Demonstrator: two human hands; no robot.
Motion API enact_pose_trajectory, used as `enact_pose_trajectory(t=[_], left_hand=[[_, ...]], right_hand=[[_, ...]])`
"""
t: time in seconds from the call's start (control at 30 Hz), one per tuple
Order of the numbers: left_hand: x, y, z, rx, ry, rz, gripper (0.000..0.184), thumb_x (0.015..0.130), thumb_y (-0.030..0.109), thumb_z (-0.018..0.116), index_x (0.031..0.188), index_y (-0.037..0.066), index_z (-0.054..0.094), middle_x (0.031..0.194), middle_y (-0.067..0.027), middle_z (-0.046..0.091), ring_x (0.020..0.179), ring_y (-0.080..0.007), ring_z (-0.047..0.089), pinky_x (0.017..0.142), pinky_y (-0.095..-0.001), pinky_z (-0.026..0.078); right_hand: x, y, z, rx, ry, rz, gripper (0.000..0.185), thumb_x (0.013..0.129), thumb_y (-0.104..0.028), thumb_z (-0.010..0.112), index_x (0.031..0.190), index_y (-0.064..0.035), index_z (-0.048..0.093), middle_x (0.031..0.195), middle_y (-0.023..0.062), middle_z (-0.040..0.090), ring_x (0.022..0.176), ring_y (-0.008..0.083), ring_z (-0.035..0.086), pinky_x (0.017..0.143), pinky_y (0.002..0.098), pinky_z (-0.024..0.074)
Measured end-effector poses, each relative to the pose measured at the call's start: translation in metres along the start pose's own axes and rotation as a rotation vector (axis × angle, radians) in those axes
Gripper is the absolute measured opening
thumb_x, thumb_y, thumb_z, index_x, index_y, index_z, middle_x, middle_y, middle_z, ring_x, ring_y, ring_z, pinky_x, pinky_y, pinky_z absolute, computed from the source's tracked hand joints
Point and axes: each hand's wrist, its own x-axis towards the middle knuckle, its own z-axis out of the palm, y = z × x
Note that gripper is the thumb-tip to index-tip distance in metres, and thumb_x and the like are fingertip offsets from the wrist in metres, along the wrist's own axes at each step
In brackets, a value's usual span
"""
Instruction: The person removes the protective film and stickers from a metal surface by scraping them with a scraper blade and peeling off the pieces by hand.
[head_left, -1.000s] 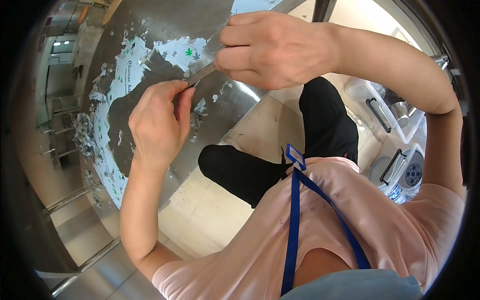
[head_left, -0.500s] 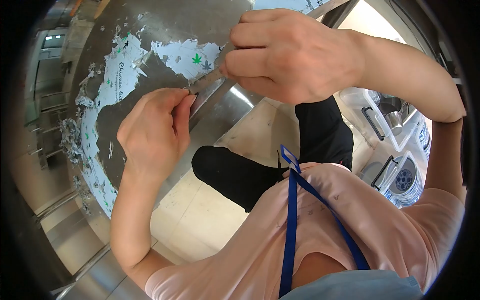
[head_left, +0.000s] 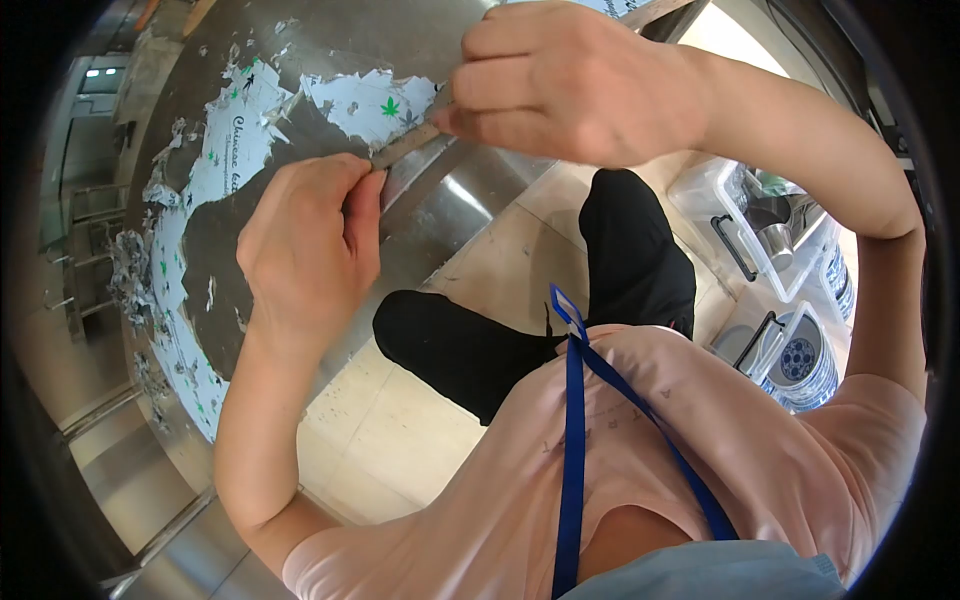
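My left hand (head_left: 310,230) is closed in a pinch on the near end of a narrow grey-brown strip (head_left: 405,146), at the edge of a metal table (head_left: 330,40). The strip runs up to my right hand (head_left: 560,90), whose curled fingers grip its other end. Whether it is peeled film or something stiffer, I cannot tell. Beyond the strip, a torn patch of white film (head_left: 360,105) with green leaf prints sticks to the metal. Another ragged film piece (head_left: 235,145), with printed lettering, curves down the table's left side.
Crumpled film scraps (head_left: 130,270) lie along the table's left edge. To the right, a clear plastic bin (head_left: 745,225) with metal pots stands on the floor, above another bin of blue-patterned bowls (head_left: 800,360). My black-clad knees (head_left: 640,250) are below the table edge.
Both hands have shifted slightly up in view, the right one more, and still hold the strip. The strip now looks narrower, seen more on its edge or curled. The view has moved a little.
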Motion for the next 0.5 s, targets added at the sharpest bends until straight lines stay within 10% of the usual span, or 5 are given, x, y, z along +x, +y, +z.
enact_pose_trajectory(t=[0.4, 0.5], left_hand=[[-0.002, 0.001, -0.003, -0.039, -0.032, 0.013, 0.022, 0.067, -0.004, 0.071, 0.082, 0.005, 0.057, 0.071, -0.0059, 0.061, 0.057, -0.0203, 0.057, 0.049, -0.0273, 0.045], [-0.003, 0.0, -0.003, -0.036, -0.043, -0.022, 0.022, 0.067, -0.003, 0.072, 0.082, 0.005, 0.058, 0.071, -0.0058, 0.061, 0.055, -0.0204, 0.056, 0.047, -0.027, 0.045]], right_hand=[[0.002, -0.011, 0.021, -0.035, 0.06, 0.093, 0.023, 0.065, -0.01, 0.061, 0.082, 0.0059, 0.061, 0.074, 0.0086, 0.051, 0.066, 0.0211, 0.049, 0.058, 0.0311, 0.0419], [0.003, -0.01, 0.019, -0.064, 0.016, 0.138, 0.014, 0.063, -0.016, 0.059, 0.061, -0.0024, 0.058, 0.07, 0.0046, 0.05, 0.072, 0.0193, 0.054, 0.063, 0.0289, 0.0473]])
